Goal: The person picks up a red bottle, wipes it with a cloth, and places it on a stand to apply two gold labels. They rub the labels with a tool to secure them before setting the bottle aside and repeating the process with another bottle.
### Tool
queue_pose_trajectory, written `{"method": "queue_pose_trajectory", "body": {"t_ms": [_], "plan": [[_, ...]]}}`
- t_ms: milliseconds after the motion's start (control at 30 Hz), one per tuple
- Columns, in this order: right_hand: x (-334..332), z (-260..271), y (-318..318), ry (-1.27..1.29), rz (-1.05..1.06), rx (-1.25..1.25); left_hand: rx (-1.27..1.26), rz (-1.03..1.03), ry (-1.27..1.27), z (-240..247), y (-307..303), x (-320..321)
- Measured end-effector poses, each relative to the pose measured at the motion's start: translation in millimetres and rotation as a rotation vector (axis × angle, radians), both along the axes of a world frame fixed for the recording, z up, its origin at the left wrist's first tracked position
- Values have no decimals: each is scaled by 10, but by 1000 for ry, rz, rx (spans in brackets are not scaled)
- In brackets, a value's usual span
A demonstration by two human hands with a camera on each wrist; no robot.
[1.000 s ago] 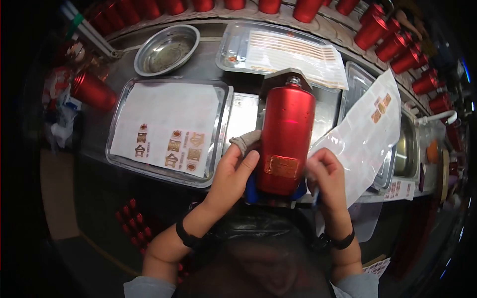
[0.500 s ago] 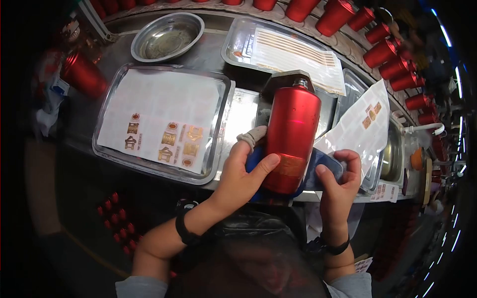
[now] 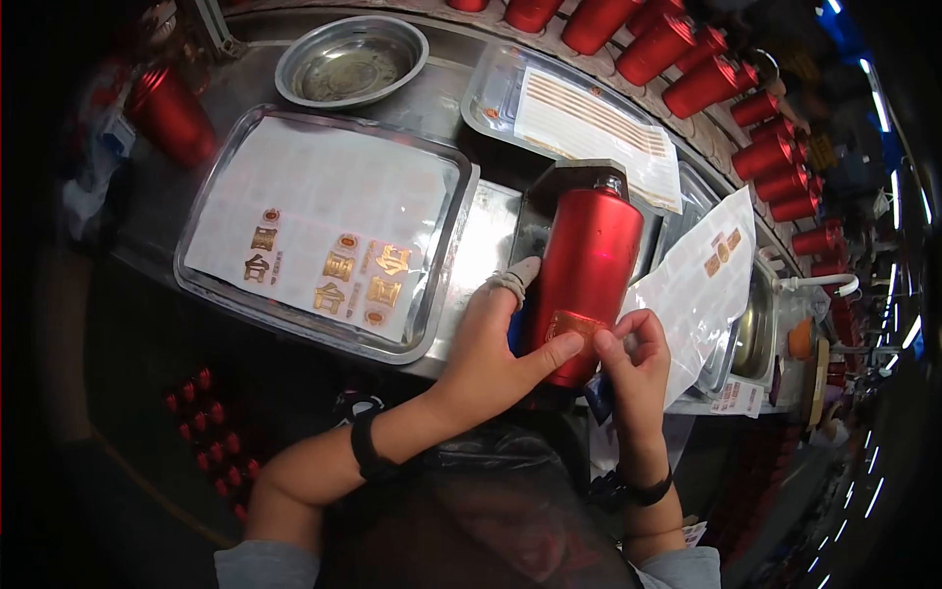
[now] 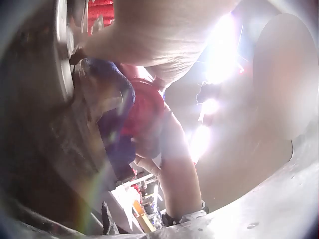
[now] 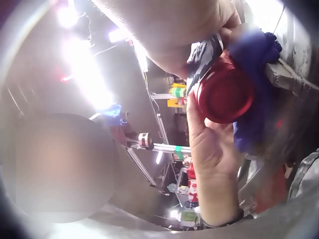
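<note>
A red metallic bottle (image 3: 599, 260) lies tilted on a stand padded with blue cloth (image 5: 247, 132), its neck pointing away from me. A gold-brown label (image 3: 572, 326) sits on its lower front. My left hand (image 3: 496, 358) grips the bottle from the left, thumb pressed on the label and a cloth-covered index finger (image 3: 514, 282) along the side. At the label's right edge are the thumb and curled index finger of my right hand (image 3: 638, 368). A dark blue flat pad (image 3: 598, 401) is tucked in that hand, mostly hidden; the right wrist view shows it against the bottle's base.
On the left, a metal tray (image 3: 446, 285) bears a white sheet (image 3: 324, 187) with gold label pieces. A metal bowl (image 3: 351, 61) and another tray (image 3: 481, 93) with a striped sheet stand behind. A backing sheet (image 3: 702, 294) leans at right, near a sink (image 3: 754, 344). Red bottles (image 3: 657, 47) line the back.
My right hand has brought the flat pad down from beside the bottle and moved its thumb and index finger to the label's edge. The left thumb has come onto the label.
</note>
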State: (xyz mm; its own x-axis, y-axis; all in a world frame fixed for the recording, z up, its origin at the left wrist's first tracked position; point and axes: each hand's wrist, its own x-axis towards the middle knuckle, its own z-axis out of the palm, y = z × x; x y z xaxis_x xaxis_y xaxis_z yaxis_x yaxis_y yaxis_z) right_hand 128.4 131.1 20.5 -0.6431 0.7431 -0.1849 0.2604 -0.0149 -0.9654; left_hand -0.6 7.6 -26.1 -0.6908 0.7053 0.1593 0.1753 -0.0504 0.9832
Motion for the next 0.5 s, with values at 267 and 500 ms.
{"method": "queue_pose_trajectory", "body": {"t_ms": [267, 500], "plan": [[-44, 11, 12, -21, 6, 11, 57, 16, -14, -34, 4, 13], [-85, 44, -3, -81, 11, 83, 76, 7, -165, -46, -9, 22]]}}
